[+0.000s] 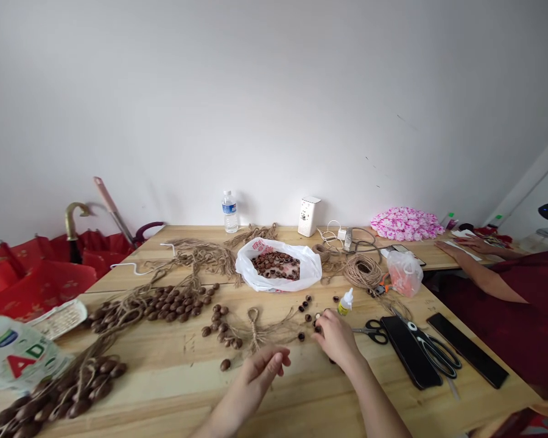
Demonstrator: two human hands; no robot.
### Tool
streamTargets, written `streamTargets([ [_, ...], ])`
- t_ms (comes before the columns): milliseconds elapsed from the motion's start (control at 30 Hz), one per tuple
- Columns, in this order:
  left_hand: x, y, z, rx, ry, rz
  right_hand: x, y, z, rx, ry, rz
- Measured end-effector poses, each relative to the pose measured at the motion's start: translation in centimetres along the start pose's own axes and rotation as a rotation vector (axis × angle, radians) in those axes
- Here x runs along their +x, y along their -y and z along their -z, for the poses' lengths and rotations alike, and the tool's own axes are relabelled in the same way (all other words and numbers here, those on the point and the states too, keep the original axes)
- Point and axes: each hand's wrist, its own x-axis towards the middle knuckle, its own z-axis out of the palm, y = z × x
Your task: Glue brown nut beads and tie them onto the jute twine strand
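My left hand (pixel 265 366) is over the front of the table, its fingers curled and thumb pressed in; whatever it may hold is too small to make out. Just beyond lies a knotted twine hanger (pixel 254 328) with a loop on top, its strands spread to both sides. Round brown nuts (pixel 221 322) sit at the ends of its left strands. My right hand (pixel 338 336) reaches down among loose halved nutshells (pixel 307 317), fingertips closed on a nutshell, partly hidden. A small white glue bottle (pixel 346 302) with a yellow label stands just beyond the right hand.
A white plastic bag (pixel 278 283) holds many nutshells. Scissors (pixel 432 350), a black phone (pixel 411 353), and a twine coil (pixel 363 271) lie right. Finished nut strings (pixel 173 303) and a large jug (pixel 16 353) are left. A co-worker's arm (pixel 479 267) rests far right.
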Motion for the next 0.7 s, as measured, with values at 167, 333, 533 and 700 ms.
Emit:
streamTargets([
  [167,-0.2,0.6,-0.8,-0.431,0.14,0.205,-2.9,4.3,0.0,0.42,-0.044,0.452],
  [333,-0.3,1.5,-0.2,-0.682,0.079,0.271,-2.8,3.8,0.0,0.524,-0.048,0.49],
  [533,0.0,2.0,1.2,-0.903,0.124,0.207,0.8,-5.5,1.2,0.229,-0.465,-0.403],
  [700,0.0,2.0,1.3,-0.951,0.182,0.145,3.3,-7.2,-0.7,0.174,-0.427,-0.408],
])
